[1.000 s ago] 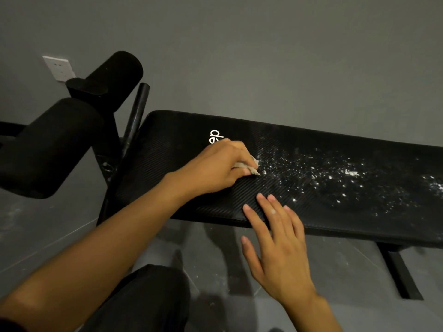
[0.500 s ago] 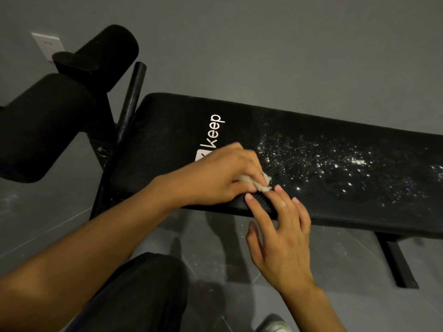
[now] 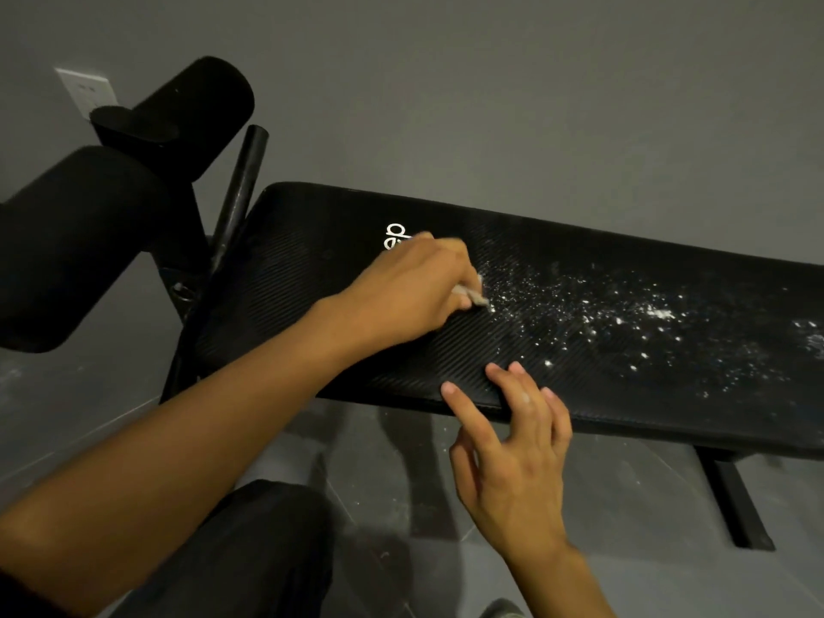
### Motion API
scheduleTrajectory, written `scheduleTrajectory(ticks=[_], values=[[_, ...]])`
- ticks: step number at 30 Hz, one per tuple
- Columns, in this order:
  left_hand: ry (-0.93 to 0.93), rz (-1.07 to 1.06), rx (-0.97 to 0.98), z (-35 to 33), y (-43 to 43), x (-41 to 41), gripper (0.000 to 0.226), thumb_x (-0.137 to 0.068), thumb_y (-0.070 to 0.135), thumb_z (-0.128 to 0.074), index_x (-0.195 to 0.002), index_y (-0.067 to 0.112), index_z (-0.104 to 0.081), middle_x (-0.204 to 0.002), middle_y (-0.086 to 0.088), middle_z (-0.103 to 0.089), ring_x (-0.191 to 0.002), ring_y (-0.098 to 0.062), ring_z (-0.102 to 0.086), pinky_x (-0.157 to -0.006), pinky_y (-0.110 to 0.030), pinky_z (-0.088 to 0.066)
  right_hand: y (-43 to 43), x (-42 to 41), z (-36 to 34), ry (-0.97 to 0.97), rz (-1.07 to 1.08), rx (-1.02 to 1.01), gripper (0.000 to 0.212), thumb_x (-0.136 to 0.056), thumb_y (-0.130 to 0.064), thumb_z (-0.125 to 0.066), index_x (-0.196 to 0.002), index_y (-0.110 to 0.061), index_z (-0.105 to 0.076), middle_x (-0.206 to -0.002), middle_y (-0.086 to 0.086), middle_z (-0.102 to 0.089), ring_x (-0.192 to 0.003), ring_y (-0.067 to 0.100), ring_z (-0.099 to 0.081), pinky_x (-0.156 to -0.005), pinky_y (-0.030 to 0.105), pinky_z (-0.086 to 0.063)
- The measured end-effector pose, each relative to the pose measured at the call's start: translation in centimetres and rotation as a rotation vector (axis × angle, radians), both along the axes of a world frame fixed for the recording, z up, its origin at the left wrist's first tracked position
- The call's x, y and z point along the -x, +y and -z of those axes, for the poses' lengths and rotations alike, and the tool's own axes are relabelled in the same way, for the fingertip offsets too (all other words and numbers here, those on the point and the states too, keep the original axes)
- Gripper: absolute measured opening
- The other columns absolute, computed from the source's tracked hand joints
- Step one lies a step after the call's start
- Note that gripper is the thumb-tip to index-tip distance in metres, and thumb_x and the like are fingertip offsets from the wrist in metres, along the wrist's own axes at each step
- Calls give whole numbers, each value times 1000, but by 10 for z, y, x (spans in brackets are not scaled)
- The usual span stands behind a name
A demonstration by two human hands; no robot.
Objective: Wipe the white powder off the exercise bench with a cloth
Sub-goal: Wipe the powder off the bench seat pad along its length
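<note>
The cloth [image 3: 476, 297] bunched in the left hand [image 3: 414, 287] should be pressed firmly through the powder [image 3: 624, 314], the bench [image 3: 312, 269] steadied by the flat right hand [image 3: 512, 448]

My left hand [image 3: 414, 287] pinches the cloth [image 3: 475, 296] against the bench [image 3: 312, 296] beside white powder [image 3: 624, 318]; my right hand's [image 3: 512, 466] fingers [image 3: 463, 408] rest on the near edge.

The exercise bench [image 3: 312, 278] has a long black pad with fine diagonal ribbing, running left to right, with part of a white logo near its left end; white powder [image 3: 624, 314] lies in specks and small clumps over the pad's middle and right part, while the left part looks dark and clean; the cloth [image 3: 475, 295] is a small pale wad, mostly hidden in the left hand [image 3: 410, 287], its tip touching the pad at the powder's left edge.
</note>
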State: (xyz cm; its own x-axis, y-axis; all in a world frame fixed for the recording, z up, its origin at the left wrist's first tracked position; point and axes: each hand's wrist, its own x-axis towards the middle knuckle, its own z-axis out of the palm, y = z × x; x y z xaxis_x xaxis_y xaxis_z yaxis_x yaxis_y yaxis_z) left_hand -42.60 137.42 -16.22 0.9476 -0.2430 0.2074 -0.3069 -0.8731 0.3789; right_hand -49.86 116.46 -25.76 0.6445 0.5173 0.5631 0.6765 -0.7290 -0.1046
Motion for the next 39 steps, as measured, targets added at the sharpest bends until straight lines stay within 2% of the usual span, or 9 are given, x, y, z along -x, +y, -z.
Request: scheduleTrajectory(ticks=[3, 9, 14, 19, 24, 28, 30, 35, 39], values=[[68, 200, -17, -3, -4, 10, 22, -95, 37, -66, -116, 36, -74, -115, 17, -62, -99, 0, -46, -90, -22, -40, -1, 0, 0, 11, -5, -19, 66, -80, -20, -57, -143, -34, -45, -144, 16, -47, -143, 34, -39, -119, 48, -20], [29, 13, 82, -5, 9, -34, 21, -94, 29, -69, -114, 27, -73, -112, 19, -56, -101, -2, -43, -97, -31, -45, -1, 2, -4, 49, -13, -16, 68, -78, -21, -56, -144, -34, -44, -146, 13, -45, -144, 32, -37, -121, 45, -18], [172, 228, 45, -7, 13, -28, 19, -93, 27, -71, -110, 34, -73, -113, 18, -62, -108, 2, -49, -98, -17, -35, -3, 2, -6, 66, -28, -17, 68, -79, -20, -57, -144, -33, -44, -146, 13, -46, -144, 32, -37, -121, 44, -18], [30, -21, 109, -5, 15, -44, 18, -96, 25, -66, -113, 30, -72, -114, 14, -61, -107, -2, -48, -101, -32, -44, -5, 3, -8, 78, -28, -3, 69, -79, -19, -57, -146, -32, -44, -147, 14, -46, -145, 32, -37, -121, 45, -18], [237, 203, 137, -9, 23, -30, 19, -93, 30, -70, -108, 42, -71, -113, 24, -64, -111, 8, -52, -97, -18, -39, -6, 4, -9, 81, -32, 16, 81, -73, -13, -72, -147, -31, -44, -151, 15, -43, -146, 33, -34, -120, 47, -21], [47, -48, 167, -1, 25, -45, 18, -94, 28, -69, -111, 32, -74, -113, 13, -64, -108, -5, -56, -100, -38, -49, -5, 6, -10, 78, 2, 79, 80, -75, -18, -68, -149, -32, -40, -160, 15, -33, -148, 33, -30, -120, 49, -23], [22, -141, 169, -1, 26, -54, 19, -94, 28, -68, -112, 30, -74, -114, 10, -65, -107, -7, -56, -101, -42, -49, -6, 8, -11, 88, 5, 83, 76, -78, -22, -61, -150, -32, -38, -161, 14, -31, -149, 32, -30, -120, 49, -23], [205, 184, 139, -5, 12, -44, 21, -92, 32, -70, -114, 33, -73, -117, 16, -65, -114, 1, -56, -102, -25, -43, -6, 7, -11, 89, 14, 75, 72, -80, -23, -56, -149, -32, -40, -159, 13, -36, -148, 31, -32, -119, 49, -23], [56, -101, 187, -5, 20, -75, 20, -94, 26, -68, -114, 26, -74, -116, 7, -65, -109, -10, -59, -100, -35, -49, -5, 7, -11, 76, 11, 80, 74, -77, -23, -58, -148, -32, -41, -159, 13, -35, -147, 32, -33, -120, 48, -22]])
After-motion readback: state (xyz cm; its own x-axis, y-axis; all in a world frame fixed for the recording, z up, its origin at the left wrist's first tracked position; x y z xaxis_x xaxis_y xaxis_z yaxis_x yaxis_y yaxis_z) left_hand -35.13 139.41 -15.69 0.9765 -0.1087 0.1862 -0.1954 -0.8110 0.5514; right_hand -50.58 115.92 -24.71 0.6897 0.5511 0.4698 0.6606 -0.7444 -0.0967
